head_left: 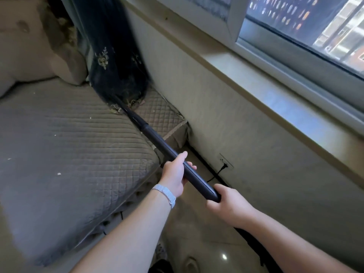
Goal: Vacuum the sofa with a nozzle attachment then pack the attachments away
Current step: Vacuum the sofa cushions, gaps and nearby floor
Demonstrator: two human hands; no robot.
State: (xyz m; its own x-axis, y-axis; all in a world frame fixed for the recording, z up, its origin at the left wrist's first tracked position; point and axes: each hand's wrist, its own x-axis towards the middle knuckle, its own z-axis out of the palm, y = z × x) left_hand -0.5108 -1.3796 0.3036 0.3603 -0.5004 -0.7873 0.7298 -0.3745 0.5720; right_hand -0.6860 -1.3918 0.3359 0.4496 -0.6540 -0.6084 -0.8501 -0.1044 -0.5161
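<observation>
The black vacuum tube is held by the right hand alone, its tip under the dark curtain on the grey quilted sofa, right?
No: the head view shows both hands gripping the black vacuum tube, left hand mid-tube, right hand at its near end. Its tip is under the dark curtain on the grey quilted sofa.

The tip of your nozzle (136, 120) goes under the hem of the dark curtain (116, 56), so you cannot tell where it meets the sofa (69, 144) (the curtain's right edge is smeared by blur). Your right hand (230, 201) covers the near end of the tube (177, 156). The hose (254, 243) behind it passes under your arm and is cut off by the bottom edge.
</observation>
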